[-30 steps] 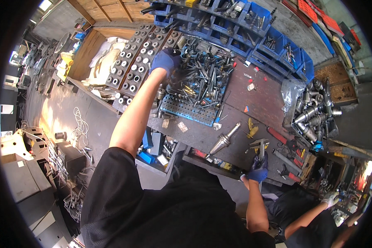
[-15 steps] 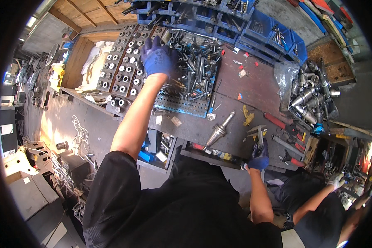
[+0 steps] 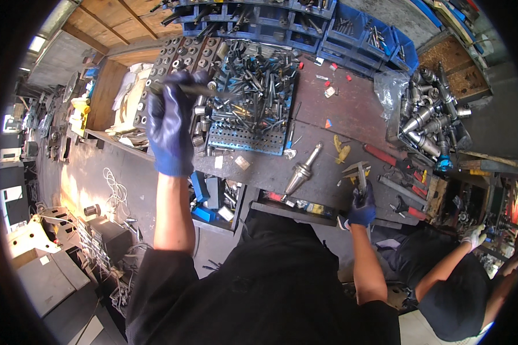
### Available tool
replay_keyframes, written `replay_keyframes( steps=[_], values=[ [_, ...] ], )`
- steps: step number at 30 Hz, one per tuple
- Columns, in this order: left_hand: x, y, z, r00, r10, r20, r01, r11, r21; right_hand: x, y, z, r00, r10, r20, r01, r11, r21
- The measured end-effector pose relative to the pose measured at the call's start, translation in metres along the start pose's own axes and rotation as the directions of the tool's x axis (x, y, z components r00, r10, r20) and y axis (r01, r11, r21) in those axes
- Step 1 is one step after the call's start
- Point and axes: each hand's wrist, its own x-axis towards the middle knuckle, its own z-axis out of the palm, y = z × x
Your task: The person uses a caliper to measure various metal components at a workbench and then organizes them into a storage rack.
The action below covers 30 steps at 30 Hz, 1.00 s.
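My left hand, in a blue-dipped glove, is raised over the left side of the bench. Its fingers are closed on a slim dark rod, blurred, its exact kind unclear. Beneath and beyond it stand rows of round metal collets on a rack. To its right is a blue perforated rack heaped with drill bits and cutters. My right hand, also gloved, grips a caliper at the front right of the bench. Between the hands, a metal tool holder lies on the dark bench top.
Blue bins line the back. A crate of metal tool holders stands right, near red-handled tools and a yellow tool. Open drawers jut from the bench front. At lower right, another person works with a gloved hand.
My left hand has come back toward me and left from over the racks, now with the dark rod in its fingers. My right hand still grips the caliper. The view has shifted slightly.
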Motion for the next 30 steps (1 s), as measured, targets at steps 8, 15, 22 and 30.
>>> replay_keyframes(
  steps=[8,15,22,30],
  values=[
    [-0.15,-0.034,0.01,0.769,-0.57,0.289,0.633,0.741,-0.223,0.003,0.004,-0.015,0.993,0.062,0.096,-0.095,0.914,0.395],
    [-0.199,-0.037,0.032,0.639,-0.693,0.334,0.677,0.713,0.185,-0.012,-0.098,-0.06,0.986,-0.017,0.166,-0.085,0.804,0.588],
    [-0.188,-0.026,0.036,0.604,-0.579,0.548,0.577,0.792,0.201,-0.008,-0.179,-0.115,0.949,-0.197,0.246,0.016,0.81,0.587],
    [-0.188,-0.012,0.041,0.629,-0.598,0.497,0.508,0.8,0.319,-0.036,-0.169,-0.106,0.911,0.018,0.412,-0.281,0.759,0.588]
  ],
)
